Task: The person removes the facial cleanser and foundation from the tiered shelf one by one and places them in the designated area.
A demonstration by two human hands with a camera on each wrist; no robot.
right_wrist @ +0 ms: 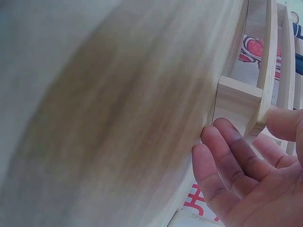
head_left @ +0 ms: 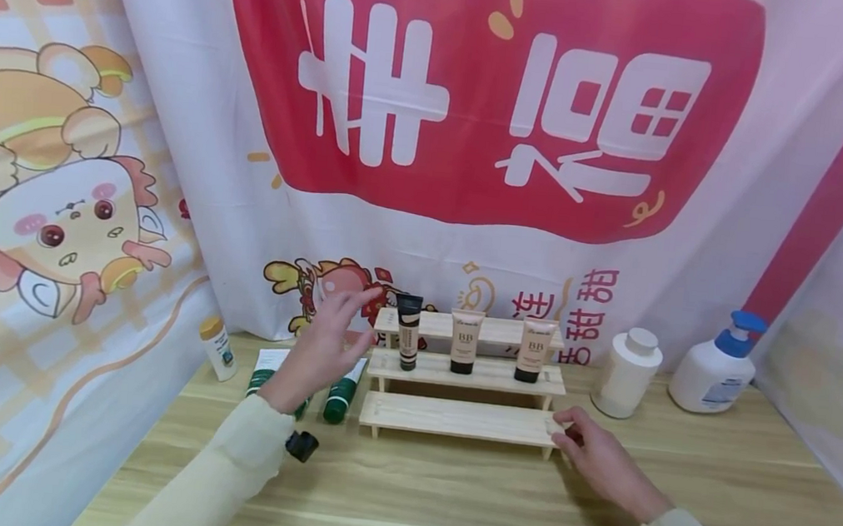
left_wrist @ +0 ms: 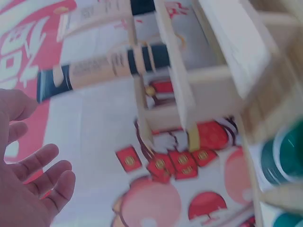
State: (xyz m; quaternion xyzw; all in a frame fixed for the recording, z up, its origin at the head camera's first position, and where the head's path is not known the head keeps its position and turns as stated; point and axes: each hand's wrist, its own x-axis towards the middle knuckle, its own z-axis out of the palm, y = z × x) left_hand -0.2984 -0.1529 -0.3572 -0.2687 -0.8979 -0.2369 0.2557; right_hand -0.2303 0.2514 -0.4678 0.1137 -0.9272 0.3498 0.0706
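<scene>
A three-step wooden shelf (head_left: 456,417) stands mid-table. Three cosmetic tubes stand cap-down on its middle step: a black-and-beige tube (head_left: 408,332), a beige BB tube (head_left: 465,342) and another beige tube (head_left: 535,351). My left hand (head_left: 344,323) hovers open and empty, fingers spread, just left of the black-and-beige tube. In the left wrist view that left hand (left_wrist: 38,142) is apart from the tube (left_wrist: 99,66). My right hand (head_left: 563,430) holds the right end of the bottom step. The right wrist view shows thumb and fingers (right_wrist: 222,137) on either side of the shelf's leg (right_wrist: 236,101).
Two green tubes (head_left: 340,395) lie on the table behind my left wrist, next to a small yellow-capped bottle (head_left: 218,350). A black cap (head_left: 302,445) lies near my left sleeve. A white jar (head_left: 627,373) and a blue-topped pump bottle (head_left: 716,369) stand right of the shelf.
</scene>
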